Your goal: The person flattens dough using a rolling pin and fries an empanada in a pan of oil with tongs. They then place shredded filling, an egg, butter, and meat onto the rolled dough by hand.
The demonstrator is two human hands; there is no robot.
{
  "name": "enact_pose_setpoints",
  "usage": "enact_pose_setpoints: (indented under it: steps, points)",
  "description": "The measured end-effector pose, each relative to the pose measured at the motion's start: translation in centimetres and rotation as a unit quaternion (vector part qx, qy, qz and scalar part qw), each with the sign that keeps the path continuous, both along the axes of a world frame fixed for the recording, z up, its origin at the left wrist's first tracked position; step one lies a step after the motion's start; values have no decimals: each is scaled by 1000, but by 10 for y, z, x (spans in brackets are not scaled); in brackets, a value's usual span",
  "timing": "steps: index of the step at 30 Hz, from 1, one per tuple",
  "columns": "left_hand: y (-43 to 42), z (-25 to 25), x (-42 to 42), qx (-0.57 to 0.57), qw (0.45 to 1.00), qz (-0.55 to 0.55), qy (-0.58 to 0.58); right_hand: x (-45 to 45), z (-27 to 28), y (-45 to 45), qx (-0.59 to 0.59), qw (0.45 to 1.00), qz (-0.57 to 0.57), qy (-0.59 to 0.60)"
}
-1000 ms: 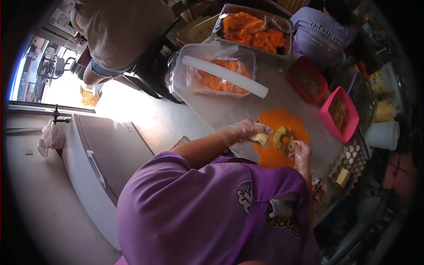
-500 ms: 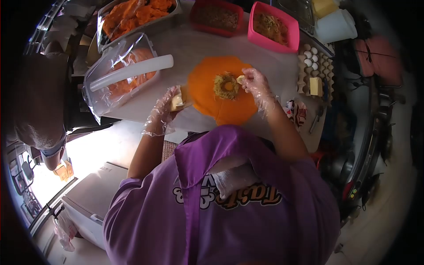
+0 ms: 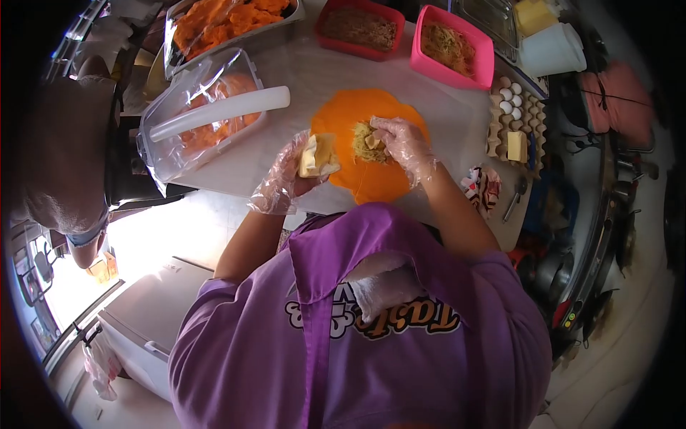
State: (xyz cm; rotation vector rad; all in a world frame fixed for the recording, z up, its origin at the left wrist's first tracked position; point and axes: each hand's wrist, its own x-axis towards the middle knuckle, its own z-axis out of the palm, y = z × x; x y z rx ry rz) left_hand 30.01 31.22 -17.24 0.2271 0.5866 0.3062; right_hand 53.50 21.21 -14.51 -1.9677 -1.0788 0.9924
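My left hand (image 3: 286, 175), in a clear plastic glove, grips a pale yellow block (image 3: 315, 156) in a partly opened wrapper; it looks like butter or cheese. Just right of it, a flat round of orange dough (image 3: 339, 118) lies on the table. A nest of shredded greenish-yellow filling (image 3: 366, 151) sits at its middle, with a small pale yellow piece (image 3: 372, 143) in it. My gloved right hand (image 3: 406, 146) reaches over the right side of this filling and touches it. Its fingers are pinched together, and what they hold, if anything, is hidden.
A lidded box (image 3: 153, 161) of orange dough carries a white rolling pin (image 3: 221, 114). Behind stand a tray of orange dough (image 3: 232, 21) and pink tubs (image 3: 357, 27) of filling. Right are an egg carton (image 3: 532, 118), another yellow block (image 3: 517, 146), a wrapper (image 3: 482, 189) and a spoon (image 3: 513, 204).
My right hand has moved left onto the filling, and a pale yellow piece now shows in it. My left hand has risen and moved right with the wrapped block, nearer the dough.
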Motion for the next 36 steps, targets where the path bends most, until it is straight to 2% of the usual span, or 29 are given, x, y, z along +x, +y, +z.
enact_pose_setpoints:
  steps: [2, 3, 5, 6, 8, 10, 12, 14, 17, 18, 20, 22, 24, 25, 27, 28, 30, 33, 34, 36]
  points:
    - [0, 1, 3, 8, 999, -40, -5, -8, 25, 7, 183, 973, 105, -94]
    - [0, 7, 3, 12, 998, -52, -24, -15, 40, 10, 184, 973, 107, -94]
    - [-3, 13, 8, 37, 997, -58, -25, -29, 63, 15, 196, 962, 191, -7]
    - [-5, 23, 12, 62, 996, -64, -26, -30, 63, 15, 198, 961, 194, -7]
    - [-10, 36, 15, 80, 994, -70, -19, -32, 62, 20, 201, 933, 291, -69]
    - [-13, 34, 18, 162, 981, -107, 1, -42, 73, 22, 223, 922, 314, -43]
    - [-16, 35, 26, 181, 975, -125, -10, -48, 67, 17, 140, 953, 268, 29]
    - [-23, 21, 25, 150, 983, -98, -35, -48, 67, 15, 150, 949, 274, -44]
    - [-26, -14, 28, 195, 975, -105, 14, -50, 65, 13, 143, 952, 264, -55]
    - [-23, -5, 26, 199, 975, -95, 18, -53, 62, 12, 149, 949, 274, -53]
    - [-19, 14, 24, 227, 964, -135, 12, -57, 58, 11, 152, 959, 224, -89]
    - [-18, 29, 22, 251, 961, -108, 28, -59, 53, 10, 157, 957, 217, -111]
    - [-15, 38, 18, 297, 940, -149, 70, -61, 50, 11, 189, 951, 210, -126]
    - [-18, 29, 21, 297, 941, -144, 71, -62, 49, 11, 190, 949, 216, -126]
    - [-28, 9, 32, 251, 967, -35, 6, -63, 46, 12, 166, 962, 191, -106]
    - [-26, 5, 31, 253, 967, -31, 6, -63, 43, 13, 168, 961, 195, -106]
    - [-19, 24, 25, 258, 955, -120, 85, -62, 36, 13, 148, 968, 183, -85]
    - [-17, 69, 21, 230, 955, -113, 146, -67, 33, 13, 153, 973, 151, -81]
    - [-19, 57, 23, 232, 955, -114, 145, -66, 32, 13, 154, 973, 150, -82]
    - [-25, 23, 32, 201, 978, -23, 58, -64, 31, 15, 204, 960, 156, -111]
